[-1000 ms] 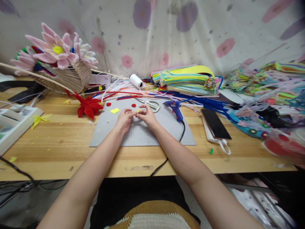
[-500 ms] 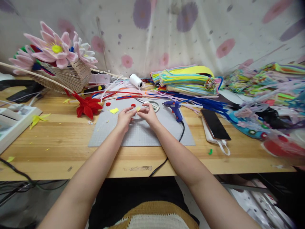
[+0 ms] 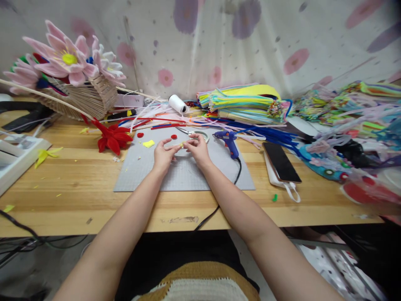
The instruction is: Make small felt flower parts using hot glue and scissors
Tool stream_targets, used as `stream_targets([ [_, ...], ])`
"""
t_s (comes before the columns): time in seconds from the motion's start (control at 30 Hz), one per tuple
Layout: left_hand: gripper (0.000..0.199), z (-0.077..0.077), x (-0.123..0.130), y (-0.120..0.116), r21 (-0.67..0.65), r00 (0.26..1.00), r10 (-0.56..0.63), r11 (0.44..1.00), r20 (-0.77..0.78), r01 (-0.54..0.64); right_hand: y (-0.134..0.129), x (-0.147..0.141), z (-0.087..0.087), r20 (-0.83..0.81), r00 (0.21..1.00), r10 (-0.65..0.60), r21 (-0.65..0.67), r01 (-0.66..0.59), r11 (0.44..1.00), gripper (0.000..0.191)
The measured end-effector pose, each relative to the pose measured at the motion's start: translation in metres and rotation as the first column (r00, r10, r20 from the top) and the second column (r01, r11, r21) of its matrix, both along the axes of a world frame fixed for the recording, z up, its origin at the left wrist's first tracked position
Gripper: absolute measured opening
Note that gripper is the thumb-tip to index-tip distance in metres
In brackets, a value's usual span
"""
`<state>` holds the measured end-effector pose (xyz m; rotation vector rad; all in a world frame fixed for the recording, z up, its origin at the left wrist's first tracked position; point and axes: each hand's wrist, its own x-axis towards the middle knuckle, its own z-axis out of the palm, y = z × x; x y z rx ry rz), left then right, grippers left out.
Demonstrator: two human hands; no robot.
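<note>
My left hand [image 3: 164,156] and my right hand [image 3: 198,150] meet fingertip to fingertip above the grey cutting mat [image 3: 140,175]. Both are closed in a pinch on a small yellow piece [image 3: 181,145], mostly covered by the fingers; its exact kind cannot be made out. Just behind the right hand lie scissors [image 3: 205,136], partly hidden by it. Two small red pieces, one a red disc [image 3: 173,136] and the other a red scrap [image 3: 140,135], rest on the mat. A folded yellow scrap [image 3: 148,144] lies left of my left hand.
A blue glue gun [image 3: 230,144] with a black cord lies to the right, beside a phone [image 3: 282,162]. Pipe cleaners [image 3: 244,102] are heaped behind. At left are a red fuzzy flower [image 3: 113,137], a woven fan with pink flowers [image 3: 69,58] and a power strip [image 3: 19,156].
The fingertips have drawn closer together around the yellow piece, so less of it shows. The whole view has shifted slightly; the things on the table keep their places.
</note>
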<state>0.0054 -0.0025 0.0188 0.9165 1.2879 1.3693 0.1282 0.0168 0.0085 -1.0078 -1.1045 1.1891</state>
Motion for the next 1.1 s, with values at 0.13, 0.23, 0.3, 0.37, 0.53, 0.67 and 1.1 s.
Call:
stream_targets([
  [0.13,0.054,-0.002,-0.002,0.0,0.054,0.995,0.073,0.996,-0.065,-0.069,0.0,-0.002,0.0,-0.009,0.999,0.054,-0.033,-0.054,0.998,0.043],
  [0.23,0.056,-0.003,-0.004,0.0,0.108,0.994,0.094,0.99,-0.06,-0.087,0.0,-0.004,0.001,-0.007,0.996,0.09,-0.049,-0.09,0.995,0.042],
  [0.3,0.056,-0.002,-0.003,0.0,0.118,0.993,0.095,0.989,-0.067,-0.087,-0.001,-0.005,0.002,-0.015,0.995,0.096,-0.067,-0.097,0.993,0.04],
  [0.37,0.054,-0.001,-0.002,0.0,0.118,0.993,0.092,0.99,-0.074,-0.083,-0.001,-0.005,0.003,-0.027,0.995,0.096,-0.091,-0.098,0.991,0.039],
  [0.53,0.044,0.003,0.002,-0.001,0.075,0.998,0.053,0.996,-0.015,-0.052,-0.001,-0.004,0.006,-0.062,0.991,0.12,-0.116,-0.127,0.985,0.038],
  [0.67,0.034,0.006,0.001,-0.002,0.08,0.998,0.029,0.996,0.061,-0.034,-0.001,-0.006,0.001,-0.105,0.979,0.176,-0.116,-0.187,0.975,0.044],
  [1.1,0.032,0.002,-0.002,-0.002,0.137,0.997,0.005,0.99,0.074,-0.015,-0.001,-0.011,-0.008,-0.056,0.98,0.191,-0.113,-0.196,0.974,0.048],
])
